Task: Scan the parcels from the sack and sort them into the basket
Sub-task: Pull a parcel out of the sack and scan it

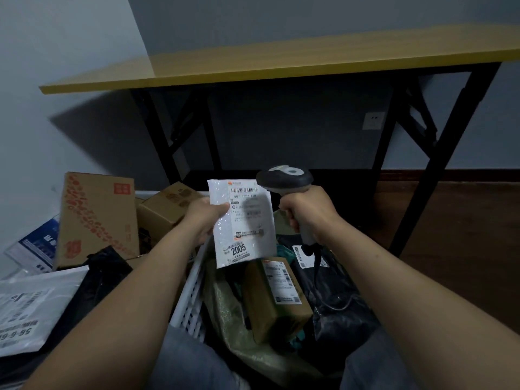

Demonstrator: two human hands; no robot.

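White parcel (pixel 243 222), with cardboard boxes (pixel 98 218) at 9 o'clock and brown box (pixel 277 298) in sack (pixel 233 322) at 6 o'clock, pinched by left hand (pixel 206 218), scanner (pixel 284 178) at 2 o'clock gripped in right hand (pixel 309 212).

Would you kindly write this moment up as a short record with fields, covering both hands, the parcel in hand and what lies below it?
left hand: pinches the white mailer by its left edge, label towards the camera
right hand: grips the scanner, its head at the mailer's top right corner
sack: open below the hands, brown parcel inside
basket: white slatted wall, left of the sack
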